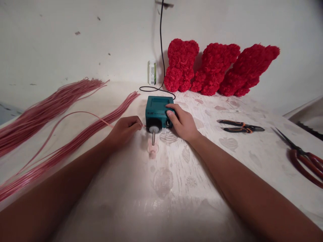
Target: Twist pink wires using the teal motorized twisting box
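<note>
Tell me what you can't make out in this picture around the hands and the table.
In the head view:
The teal box: the right hand covers its near right corner.
The pink strand's end: the left hand hides it, so any grip on it is unclear.
The white bottle's label: too small to read.
The red-handled scissors: cut off by the right edge.

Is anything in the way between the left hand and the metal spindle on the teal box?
Nothing visible is. The left hand pinches a pink strand, whose tip points toward the metal spindle at the front of the teal box, with no object between them. The right hand grips the box.
</note>
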`<state>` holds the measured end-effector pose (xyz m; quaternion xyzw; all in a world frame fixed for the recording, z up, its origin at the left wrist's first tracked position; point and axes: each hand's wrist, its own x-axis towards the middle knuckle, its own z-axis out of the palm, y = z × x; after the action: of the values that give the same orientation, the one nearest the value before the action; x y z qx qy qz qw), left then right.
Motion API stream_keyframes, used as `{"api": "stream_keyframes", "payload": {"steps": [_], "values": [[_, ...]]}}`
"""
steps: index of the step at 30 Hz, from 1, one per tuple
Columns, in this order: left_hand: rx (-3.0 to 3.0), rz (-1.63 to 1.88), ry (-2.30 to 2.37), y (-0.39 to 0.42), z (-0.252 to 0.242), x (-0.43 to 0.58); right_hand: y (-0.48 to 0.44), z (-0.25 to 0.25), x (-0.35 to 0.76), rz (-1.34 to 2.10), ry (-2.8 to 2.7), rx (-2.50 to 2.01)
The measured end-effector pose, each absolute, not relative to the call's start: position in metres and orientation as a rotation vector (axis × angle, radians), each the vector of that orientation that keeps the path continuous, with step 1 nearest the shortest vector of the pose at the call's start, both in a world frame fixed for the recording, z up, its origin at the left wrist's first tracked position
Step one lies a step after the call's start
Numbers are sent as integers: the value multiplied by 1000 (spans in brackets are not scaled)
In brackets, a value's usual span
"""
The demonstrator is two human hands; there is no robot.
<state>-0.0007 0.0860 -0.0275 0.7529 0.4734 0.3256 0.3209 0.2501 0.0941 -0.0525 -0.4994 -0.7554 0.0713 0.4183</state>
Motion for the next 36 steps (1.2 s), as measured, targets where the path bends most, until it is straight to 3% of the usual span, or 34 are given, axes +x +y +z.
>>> {"api": "stream_keyframes", "payload": {"steps": [20,36], "values": [[1710,905,1119,84,-28,2,94,-51,250,209,-1898,-1255],[1882,862,1179,84,-25,1,93,-50,249,230,-1897,-1266]]}}
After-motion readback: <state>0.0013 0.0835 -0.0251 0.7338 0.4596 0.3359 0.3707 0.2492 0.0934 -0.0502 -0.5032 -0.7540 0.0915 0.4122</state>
